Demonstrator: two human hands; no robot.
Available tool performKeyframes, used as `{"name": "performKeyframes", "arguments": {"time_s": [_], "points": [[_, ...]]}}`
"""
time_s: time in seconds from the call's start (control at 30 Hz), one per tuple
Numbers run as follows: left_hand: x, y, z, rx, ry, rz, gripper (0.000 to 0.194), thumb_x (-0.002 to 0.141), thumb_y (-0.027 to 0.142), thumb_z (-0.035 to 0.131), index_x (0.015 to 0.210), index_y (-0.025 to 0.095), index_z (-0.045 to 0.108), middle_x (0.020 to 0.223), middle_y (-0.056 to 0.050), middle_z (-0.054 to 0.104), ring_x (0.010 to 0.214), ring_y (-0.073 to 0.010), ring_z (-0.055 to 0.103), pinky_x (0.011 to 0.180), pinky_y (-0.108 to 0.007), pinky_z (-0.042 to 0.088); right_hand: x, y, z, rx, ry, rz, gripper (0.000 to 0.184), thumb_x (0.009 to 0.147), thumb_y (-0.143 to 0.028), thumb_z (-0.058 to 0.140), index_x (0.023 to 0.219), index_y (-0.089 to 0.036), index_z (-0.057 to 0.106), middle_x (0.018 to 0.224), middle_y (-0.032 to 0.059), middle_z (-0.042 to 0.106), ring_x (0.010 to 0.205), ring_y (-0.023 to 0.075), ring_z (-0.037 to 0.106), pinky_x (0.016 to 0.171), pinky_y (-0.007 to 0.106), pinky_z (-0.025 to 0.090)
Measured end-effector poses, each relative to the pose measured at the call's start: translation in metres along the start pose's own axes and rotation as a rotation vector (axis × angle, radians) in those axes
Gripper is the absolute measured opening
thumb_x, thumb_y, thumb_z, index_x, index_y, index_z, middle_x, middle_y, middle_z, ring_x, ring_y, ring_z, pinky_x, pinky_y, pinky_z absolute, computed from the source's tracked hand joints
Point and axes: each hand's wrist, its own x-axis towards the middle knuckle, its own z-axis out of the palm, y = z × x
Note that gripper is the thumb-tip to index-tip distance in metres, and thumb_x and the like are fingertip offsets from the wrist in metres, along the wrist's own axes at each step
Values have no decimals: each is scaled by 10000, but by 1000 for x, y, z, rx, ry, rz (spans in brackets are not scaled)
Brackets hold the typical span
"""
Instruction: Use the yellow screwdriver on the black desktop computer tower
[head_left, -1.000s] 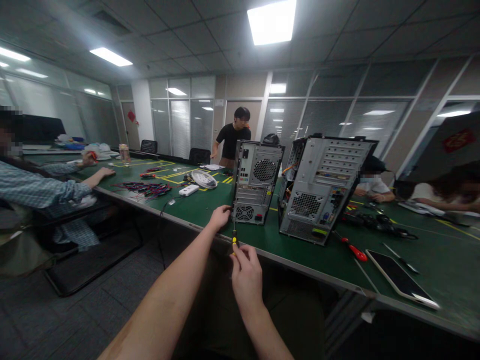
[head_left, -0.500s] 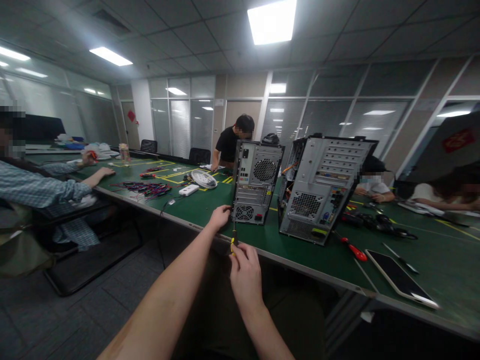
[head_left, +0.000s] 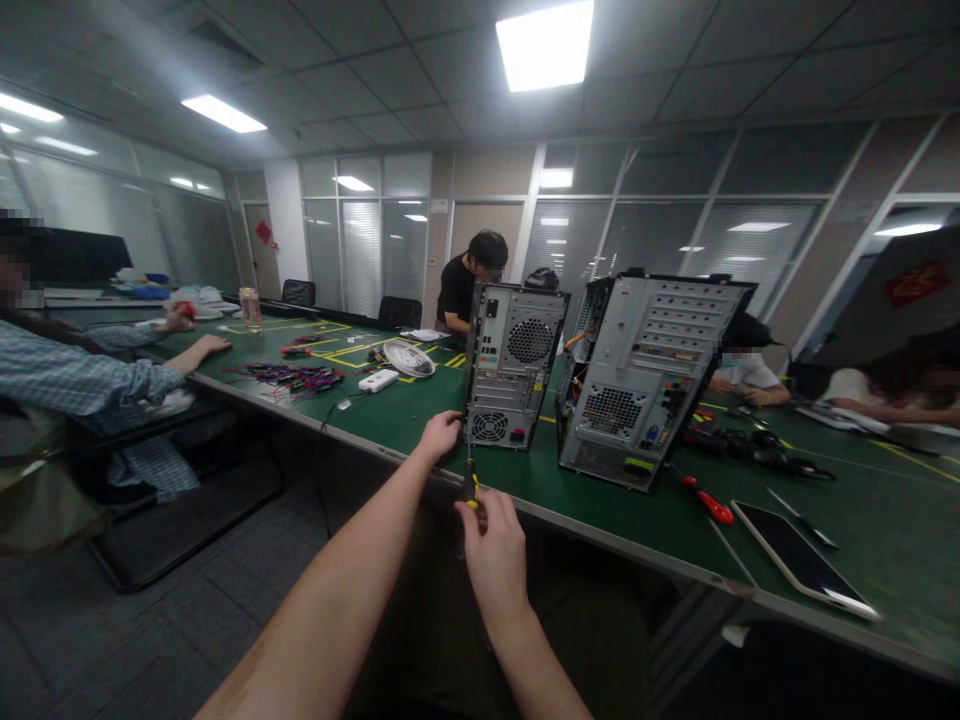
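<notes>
A computer case (head_left: 517, 365) stands upright on the green table with its back panel facing me. My left hand (head_left: 440, 437) is at its lower left edge, fingers bent against the case; their tips are partly hidden. In my right hand (head_left: 495, 525) is a yellow and black screwdriver (head_left: 471, 485), its handle pinched between thumb and fingers. The shaft points up at the bottom left of the back panel. Whether the tip sits in a screw is too small to tell. My right hand is closed.
A second, larger computer case (head_left: 645, 380) with an exposed side stands to the right. Near it lie a red screwdriver (head_left: 709, 500), a phone (head_left: 802, 555) and black cables (head_left: 750, 450). To the left are bundled wires (head_left: 289, 378) and a white adapter (head_left: 377, 380). Co-workers sit and stand around the table.
My right hand has shifted slightly, and the screwdriver handle has turned in its fingers. My left hand stays against the case. The standing co-worker's arm has moved toward the body.
</notes>
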Motion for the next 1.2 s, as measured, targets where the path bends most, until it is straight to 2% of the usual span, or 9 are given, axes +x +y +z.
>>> {"name": "performKeyframes", "arguments": {"time_s": [0.1, 0.23, 0.37, 0.57, 0.7, 0.93, 1.1, 1.2], "points": [[0, 0, 0, -3, 0, -3, 355, 871, 172, 502, 1162, 161, 707, 1083, -80, 746, 1009, -187, 675, 957, -282, 477, 0, 2, 2, 47, 12, -13, 135, 947, -262, 563, 1030, -199, 648, 1039, 79, 608, 908, 194, 636, 805, 300, 548], [1, -1, 0, -10, 6, -8, 353, 870, 182, 508, 1161, 163, 708, 1070, -81, 749, 1004, -189, 677, 956, -286, 479, 0, 3, 4, 32, 62, -103, 238, 959, -219, 527, 1141, -200, 680, 1089, 89, 609, 984, 198, 641, 892, 314, 535], [1, -1, 0, 4, 9, -6, 350, 871, 187, 513, 1160, 165, 709, 1090, -83, 744, 1016, -188, 673, 975, -285, 468, -1, 3, 4, 20, 43, -146, 322, 975, -162, 462, 1213, -187, 678, 1128, 103, 592, 948, 174, 642, 878, 298, 540], [0, 1, 1, 10, 4, -12, 347, 879, 191, 506, 1161, 170, 707, 1107, -72, 741, 1038, -184, 667, 948, -267, 479, -3, 2, 2, -79, 21, -180, 381, 951, -98, 433, 1203, -211, 696, 1146, 119, 601, 1028, 216, 595, 901, 362, 530], [0, 0, 1, 21, 6, -9, 350, 873, 187, 512, 1164, 169, 706, 1127, -76, 736, 1052, -191, 662, 962, -276, 474, -4, 0, 3, -73, 27, -143, 338, 950, -128, 459, 1191, -202, 685, 1124, 110, 615, 1016, 212, 608, 916, 356, 522], [0, 0, 1, -11, 5, -13, 353, 875, 179, 512, 1172, 150, 702, 1102, -94, 740, 1022, -191, 673, 973, -290, 470, -3, -1, 2, -79, 11, -62, 153, 966, -248, 506, 978, -194, 649, 968, 80, 630, 917, 208, 623, 847, 330, 501], [-1, 2, 0, -6, 5, -19, 358, 879, 175, 507, 1184, 147, 694, 1084, -88, 744, 1020, -182, 673, 968, -275, 472, -4, 1, 3, -99, -13, 18, 185, 981, -327, 501, 907, -196, 610, 821, 45, 650, 729, 176, 640, 677, 264, 483], [-1, 2, 0, -7, 5, -22, 354, 881, 174, 509, 1180, 147, 696, 1085, -87, 743, 1021, -181, 672, 960, -272, 475, -4, 2, 3, -73, -24, 26, 205, 993, -325, 476, 937, -198, 627, 820, 46, 677, 696, 168, 655, 625, 242, 474]]}}
